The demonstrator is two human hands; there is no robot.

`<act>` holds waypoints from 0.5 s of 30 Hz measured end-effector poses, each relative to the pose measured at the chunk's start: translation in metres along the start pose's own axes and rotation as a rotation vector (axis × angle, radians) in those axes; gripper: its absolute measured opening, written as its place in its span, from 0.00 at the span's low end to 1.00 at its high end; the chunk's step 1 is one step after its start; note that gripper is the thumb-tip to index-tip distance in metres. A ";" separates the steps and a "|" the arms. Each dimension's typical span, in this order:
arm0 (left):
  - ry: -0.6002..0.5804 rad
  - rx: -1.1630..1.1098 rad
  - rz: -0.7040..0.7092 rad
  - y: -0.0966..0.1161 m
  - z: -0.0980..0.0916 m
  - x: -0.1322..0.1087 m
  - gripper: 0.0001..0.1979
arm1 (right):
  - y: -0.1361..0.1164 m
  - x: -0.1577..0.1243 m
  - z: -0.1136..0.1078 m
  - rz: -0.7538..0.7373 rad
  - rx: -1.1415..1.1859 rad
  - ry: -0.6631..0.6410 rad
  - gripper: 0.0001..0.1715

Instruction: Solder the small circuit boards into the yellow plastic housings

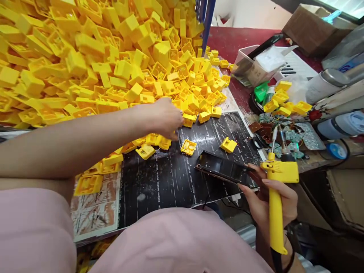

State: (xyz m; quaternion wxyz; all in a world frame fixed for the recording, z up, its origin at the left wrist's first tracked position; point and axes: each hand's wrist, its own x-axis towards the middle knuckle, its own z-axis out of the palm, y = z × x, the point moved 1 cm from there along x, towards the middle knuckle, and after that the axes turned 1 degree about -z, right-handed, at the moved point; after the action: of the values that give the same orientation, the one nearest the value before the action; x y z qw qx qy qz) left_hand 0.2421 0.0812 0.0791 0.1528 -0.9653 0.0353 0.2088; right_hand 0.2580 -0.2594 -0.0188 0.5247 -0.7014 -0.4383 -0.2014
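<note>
My left hand (167,115) reaches across to the near edge of a heap of yellow plastic housings (136,91). Its fingers are blurred and mostly hidden behind the hand, so I cannot see whether they grip a piece. My right hand (273,201) is closed around a yellow-handled soldering iron (277,212), its metal tip pointing up. The same hand's thumb and fingertips pinch the end of a shallow black tray-like piece (224,168), tilted over the black mat (165,182). One loose housing (188,147) lies just left of that piece, another (228,145) behind it.
To the right sit small circuit boards (295,136), a second iron-like tool, and a dark bowl with several yellow pieces (281,98). Farther back are a clear plastic bin (250,64), a cardboard box (313,28) and bottles (327,83). A blue post (207,22) borders the heap.
</note>
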 end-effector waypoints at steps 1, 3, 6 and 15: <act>0.104 -0.052 -0.014 0.011 -0.010 0.015 0.16 | -0.001 -0.002 -0.002 0.003 0.004 0.003 0.36; 0.265 -0.104 0.037 0.037 -0.022 0.052 0.21 | -0.004 -0.005 -0.005 0.005 0.009 0.011 0.36; 0.335 -0.259 0.125 0.070 -0.020 0.104 0.29 | -0.010 -0.009 -0.009 -0.007 -0.005 0.044 0.37; 0.135 -0.212 0.118 0.057 0.038 0.056 0.30 | 0.004 -0.005 -0.040 0.072 -0.031 0.253 0.33</act>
State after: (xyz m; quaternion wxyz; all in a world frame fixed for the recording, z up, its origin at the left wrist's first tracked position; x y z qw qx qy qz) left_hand 0.2708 0.0388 0.0075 0.0347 -0.9841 0.0801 0.1546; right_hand 0.2654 -0.2984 -0.0097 0.5716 -0.6937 -0.3402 -0.2761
